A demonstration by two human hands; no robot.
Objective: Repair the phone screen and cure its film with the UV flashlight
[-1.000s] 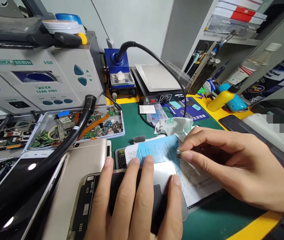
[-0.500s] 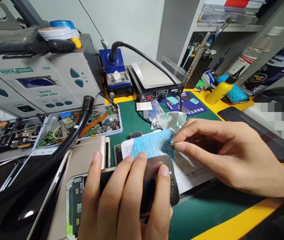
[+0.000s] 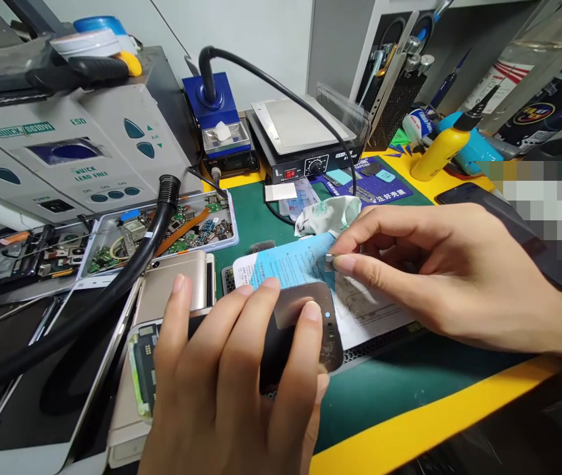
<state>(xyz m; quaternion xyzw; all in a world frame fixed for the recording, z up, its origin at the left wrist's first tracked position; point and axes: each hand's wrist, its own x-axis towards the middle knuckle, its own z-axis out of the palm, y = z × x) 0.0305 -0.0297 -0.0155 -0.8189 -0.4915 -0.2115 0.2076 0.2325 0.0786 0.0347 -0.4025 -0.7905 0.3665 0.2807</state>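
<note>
My left hand [image 3: 241, 369] is wrapped over a dark phone part [image 3: 281, 330], its fingers pressed across the black surface. One end of the part, with exposed contacts, shows left of the hand. Between thumb and index finger, my right hand [image 3: 409, 270] pinches a small metallic piece [image 3: 329, 258], just above a blue and white printed sheet [image 3: 291, 257]. A printed drawing on white paper [image 3: 365, 310] lies under the right hand. The crumpled greenish-white wipe [image 3: 328, 214] is behind its fingertips. The underside of the phone part is hidden.
A grey soldering station [image 3: 78, 152] and its black hose [image 3: 147, 264] are at left, near a tray of circuit boards [image 3: 234, 221] and a gold phone [image 3: 177, 280]. Behind stand an iron holder [image 3: 214, 105] and a heating plate [image 3: 301, 125]. A yellow bottle [image 3: 442, 152] is right.
The view has shifted slightly, and both hands appear a little higher and further left. The left hand still holds the phone part; the right still pinches the small piece.
</note>
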